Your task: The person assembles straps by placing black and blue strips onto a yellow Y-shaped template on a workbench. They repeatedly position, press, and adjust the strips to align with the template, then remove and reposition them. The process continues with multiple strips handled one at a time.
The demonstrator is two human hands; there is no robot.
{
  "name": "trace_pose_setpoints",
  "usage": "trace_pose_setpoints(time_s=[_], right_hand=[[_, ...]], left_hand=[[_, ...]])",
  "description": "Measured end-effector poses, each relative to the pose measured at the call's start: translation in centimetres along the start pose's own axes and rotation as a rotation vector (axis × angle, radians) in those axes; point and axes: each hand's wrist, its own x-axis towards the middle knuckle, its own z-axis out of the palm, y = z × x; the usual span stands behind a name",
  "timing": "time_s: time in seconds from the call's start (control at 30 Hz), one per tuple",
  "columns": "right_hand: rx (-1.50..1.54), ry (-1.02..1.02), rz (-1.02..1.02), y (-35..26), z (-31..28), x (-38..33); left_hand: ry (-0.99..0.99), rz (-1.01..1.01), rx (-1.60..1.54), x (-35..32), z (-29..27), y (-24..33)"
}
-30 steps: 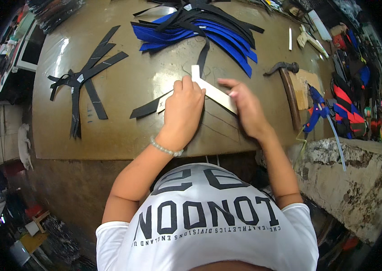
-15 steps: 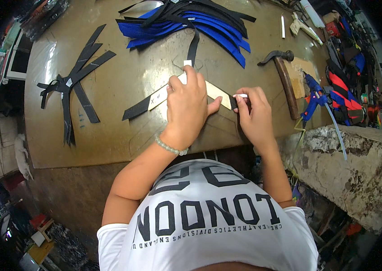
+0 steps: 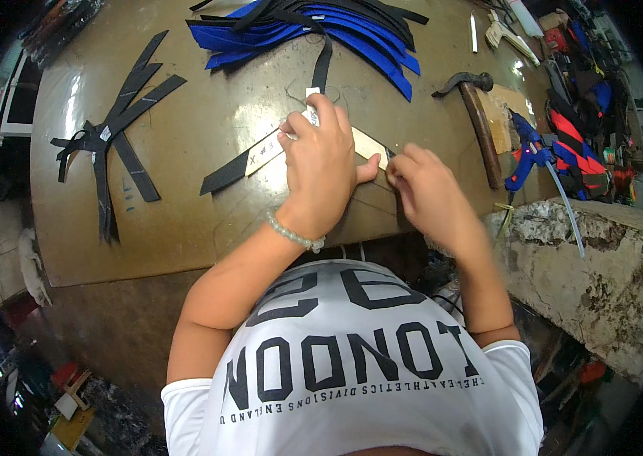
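Note:
My left hand [image 3: 318,163] presses a cream, bent flat template [image 3: 264,157] onto a black webbing strap [image 3: 224,176]. Its fingers curl over the template's middle, and the thumb stretches along the right arm of the piece. The strap sticks out past the template at the left end. Close by the right end, my right hand [image 3: 422,178] is closed in a pinch at the strap; the short white chalk stick seen half a second ago is now hidden in its fingers. A black strip with a white tag [image 3: 311,92] runs up from beyond my left fingers.
A pile of blue and black strips [image 3: 299,42] lies at the far side. Tied black straps [image 3: 105,135] rest at left. On the right are a hammer [image 3: 479,125], a blue glue gun [image 3: 525,152], a tan board [image 3: 505,114] and a thin white stick [image 3: 473,34].
My right hand has turned and its fingers have closed in toward the template's right end, covering the white chalk stick. My left hand stays on the template. The whole view has shifted slightly.

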Motion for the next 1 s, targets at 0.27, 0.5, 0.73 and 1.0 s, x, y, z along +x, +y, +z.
trace_pose_setpoints(time_s=[0.27, 0.5, 0.73, 1.0], right_hand=[[0.23, 0.234, -0.169, 3.0, 1.3, 8.7], [0.074, -0.109, -0.411, 2.1, 1.7, 15.1], [0.02, -0.18, -0.493, 2.2, 1.2, 15.4], [-0.043, -0.295, -0.627, 3.0, -0.6, 16.1]], left_hand=[[0.013, -0.009, 0.032, -0.4, 0.3, 0.0], [-0.125, -0.041, 0.007, -0.3, 0.6, 0.2], [-0.136, -0.03, 0.024, -0.3, 1.1, 0.3], [-0.045, -0.038, 0.001, -0.6, 1.0, 0.1]])
